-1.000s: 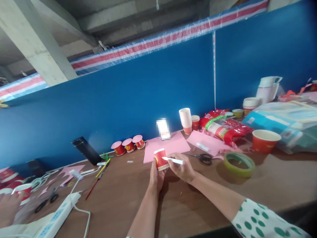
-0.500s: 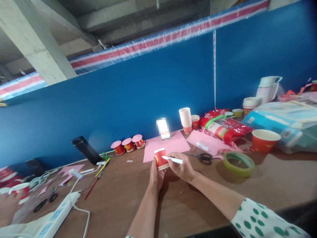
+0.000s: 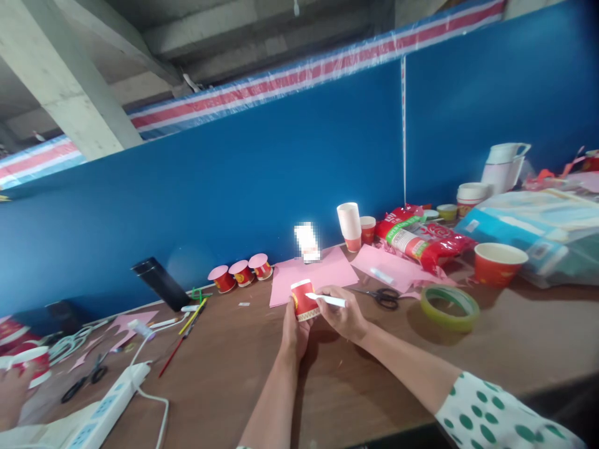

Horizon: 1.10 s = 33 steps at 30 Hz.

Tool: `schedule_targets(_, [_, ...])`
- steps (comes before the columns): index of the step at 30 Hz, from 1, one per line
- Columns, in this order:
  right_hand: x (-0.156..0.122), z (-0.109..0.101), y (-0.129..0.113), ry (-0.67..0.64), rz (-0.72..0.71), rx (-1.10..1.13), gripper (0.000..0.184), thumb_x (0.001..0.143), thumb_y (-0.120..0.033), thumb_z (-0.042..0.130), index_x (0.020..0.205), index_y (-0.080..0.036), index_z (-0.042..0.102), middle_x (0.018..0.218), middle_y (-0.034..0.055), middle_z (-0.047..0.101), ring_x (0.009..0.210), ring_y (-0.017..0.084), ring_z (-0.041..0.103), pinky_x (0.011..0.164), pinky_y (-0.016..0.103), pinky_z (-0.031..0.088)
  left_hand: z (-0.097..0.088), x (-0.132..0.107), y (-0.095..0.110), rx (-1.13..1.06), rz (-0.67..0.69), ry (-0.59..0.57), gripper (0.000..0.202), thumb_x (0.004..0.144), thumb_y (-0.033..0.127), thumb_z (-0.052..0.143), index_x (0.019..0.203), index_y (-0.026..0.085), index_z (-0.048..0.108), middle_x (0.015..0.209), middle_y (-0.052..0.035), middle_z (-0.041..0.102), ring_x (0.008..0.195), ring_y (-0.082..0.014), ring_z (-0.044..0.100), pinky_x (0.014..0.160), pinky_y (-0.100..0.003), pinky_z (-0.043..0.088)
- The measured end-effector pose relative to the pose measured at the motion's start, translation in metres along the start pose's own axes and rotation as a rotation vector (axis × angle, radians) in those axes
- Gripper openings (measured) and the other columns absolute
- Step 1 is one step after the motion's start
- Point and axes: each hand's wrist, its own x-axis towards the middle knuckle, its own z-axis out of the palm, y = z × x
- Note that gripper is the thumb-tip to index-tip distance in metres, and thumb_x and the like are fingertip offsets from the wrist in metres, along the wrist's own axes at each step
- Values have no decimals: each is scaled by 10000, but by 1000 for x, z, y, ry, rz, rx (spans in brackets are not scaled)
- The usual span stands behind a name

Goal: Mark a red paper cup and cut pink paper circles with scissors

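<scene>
Wrapped round the side and base of a red paper cup (image 3: 305, 304), my left hand (image 3: 294, 333) holds it tilted above the brown table. The cup has a white band at one end and a patterned band at the other. My right hand (image 3: 344, 315) grips a white pen (image 3: 331, 300), whose tip is at the cup's red side; I cannot tell whether it touches. Behind the cup lies a sheet of pink paper (image 3: 285, 280). Black-handled scissors (image 3: 387, 298) rest just right of my right hand.
Three red cups with pink tops (image 3: 241, 273) stand along the blue partition. A tape roll (image 3: 449, 310), an orange cup (image 3: 500, 265) and a red package (image 3: 423, 237) are to the right. Leftward lie a power strip (image 3: 110, 402), a black cylinder (image 3: 161, 284) and another person's hand (image 3: 14, 390).
My hands, the cup and the pen hold almost the same pose. The whole view has shifted slightly. At far left, the other person's hand and cup have moved a little left.
</scene>
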Motion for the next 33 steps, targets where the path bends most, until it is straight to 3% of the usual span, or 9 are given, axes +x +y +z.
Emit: schedule_targets(33, [0,1,0,-14,19,3,82,824,-200,492,857,-184,566,780,53,639,719,165,608,685,271,491,-4,0,-2,-1,39,-102,386,815,403,483,1032,111,612,1015,-108,660,928,-216,606,868,-354,438])
